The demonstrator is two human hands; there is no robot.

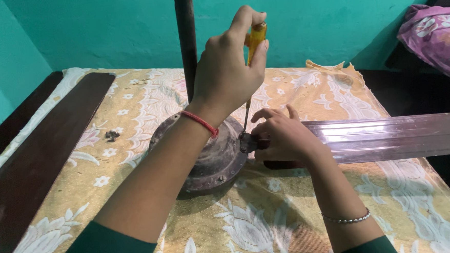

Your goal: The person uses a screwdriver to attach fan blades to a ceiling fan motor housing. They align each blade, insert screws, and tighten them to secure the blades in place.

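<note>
Currently left hand (227, 65) clamps yellow screwdriver (254, 43) upright; right hand (282, 136) pins stiff, likely slippery fan blade (389, 136) root against heavy-looking motor hub (211, 153) on worktop. Grip blade near root.

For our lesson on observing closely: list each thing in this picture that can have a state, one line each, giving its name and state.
Left hand: gripping the screwdriver handle from above.
Screwdriver: upright, tip down at the blade's bracket.
Right hand: pressing the blade end against the motor.
Fan motor: lying flat on the cloth, rod upright.
Right fan blade: lying flat, end at the motor.
Left fan blade: detached, lying apart.
Screws: loose on the cloth.
</note>
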